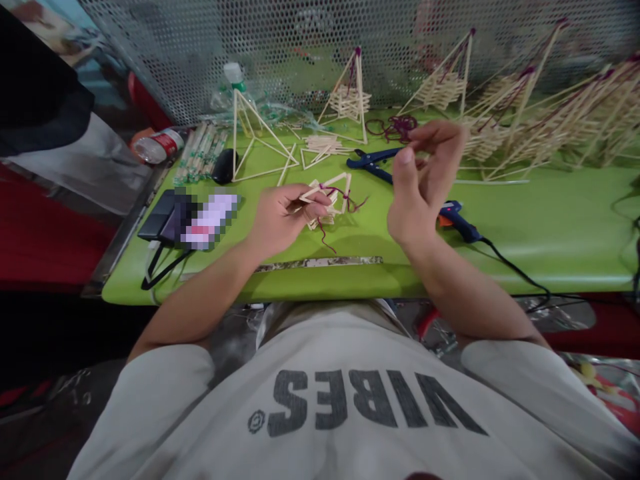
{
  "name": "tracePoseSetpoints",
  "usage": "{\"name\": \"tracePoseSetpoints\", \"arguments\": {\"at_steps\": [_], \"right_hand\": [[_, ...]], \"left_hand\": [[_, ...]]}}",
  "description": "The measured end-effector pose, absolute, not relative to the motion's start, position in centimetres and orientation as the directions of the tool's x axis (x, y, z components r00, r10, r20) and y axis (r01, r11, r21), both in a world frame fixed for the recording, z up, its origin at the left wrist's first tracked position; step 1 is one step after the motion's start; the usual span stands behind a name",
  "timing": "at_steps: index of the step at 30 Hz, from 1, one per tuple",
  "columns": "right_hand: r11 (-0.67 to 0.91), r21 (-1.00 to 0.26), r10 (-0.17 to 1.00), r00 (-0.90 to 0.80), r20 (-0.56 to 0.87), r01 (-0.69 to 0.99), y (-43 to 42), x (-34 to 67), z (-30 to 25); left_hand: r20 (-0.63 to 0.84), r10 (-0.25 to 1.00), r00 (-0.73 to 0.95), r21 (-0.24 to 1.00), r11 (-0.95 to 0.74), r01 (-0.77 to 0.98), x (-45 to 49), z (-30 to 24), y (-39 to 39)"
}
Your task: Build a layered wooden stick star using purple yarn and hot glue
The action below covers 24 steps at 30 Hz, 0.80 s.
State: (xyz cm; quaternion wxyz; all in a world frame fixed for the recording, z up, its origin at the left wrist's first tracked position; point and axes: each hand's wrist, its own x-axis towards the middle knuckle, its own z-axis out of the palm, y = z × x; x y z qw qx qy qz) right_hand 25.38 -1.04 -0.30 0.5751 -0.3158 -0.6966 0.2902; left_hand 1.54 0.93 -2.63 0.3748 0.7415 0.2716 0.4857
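Note:
My left hand [283, 217] is closed around a small frame of wooden sticks [345, 193], above the green table. Purple thread is tied on the frame, and its loose ends hang down and to the right. Raised to the right, my right hand [425, 180] has its thumb apart from its bent fingers, with nothing visible between them. Just left of it lie blue-handled pliers [373, 160], partly hidden behind the hand. A tangle of purple thread [393, 127] sits beyond its fingertips. To the right of my right wrist is a blue glue gun [460, 220] with a black cord.
Several stick pyramids with purple tops [357, 100] line the back by a perforated metal screen [310, 40]. A bare stick frame [250, 143], stick bundles [200, 153], a phone [213, 220] and a bottle [157, 145] lie left. A ruler-like strip [320, 263] lies near the front edge. Another person [90, 153] stands left.

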Motion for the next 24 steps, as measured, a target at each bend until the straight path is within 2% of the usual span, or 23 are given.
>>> {"name": "tracePoseSetpoints", "arguments": {"at_steps": [5,8,12,15,18,21,24], "right_hand": [[0.691,-0.645,0.718,-0.207,0.664,0.327,-2.4,25.2,-1.1],[0.719,-0.541,0.662,-0.192,0.725,0.435,-2.2,25.4,-2.0],[0.751,-0.468,0.587,-0.145,0.797,0.466,-1.6,25.7,-2.7],[0.765,-0.517,0.603,-0.147,0.784,0.383,-1.7,25.6,-2.4],[0.738,-0.615,0.671,-0.208,0.711,0.278,-2.1,25.4,-2.0],[0.675,-0.709,0.734,-0.281,0.618,0.203,-2.3,25.2,-1.9],[0.631,-0.752,0.768,-0.294,0.570,0.191,-2.5,25.0,-2.0]], "left_hand": [[0.505,0.776,0.378,0.840,-0.543,-0.008,1.8,-2.5,0.8],[0.463,0.787,0.408,0.876,-0.477,-0.073,2.0,-2.3,0.7],[0.407,0.782,0.472,0.913,-0.365,-0.184,2.3,-2.3,0.6],[0.381,0.787,0.486,0.921,-0.277,-0.272,2.6,-2.6,0.7],[0.331,0.795,0.509,0.926,-0.171,-0.336,3.0,-2.6,0.6],[0.296,0.806,0.512,0.930,-0.121,-0.347,3.2,-2.5,0.5],[0.281,0.817,0.504,0.940,-0.130,-0.314,3.1,-2.5,0.6]]}}
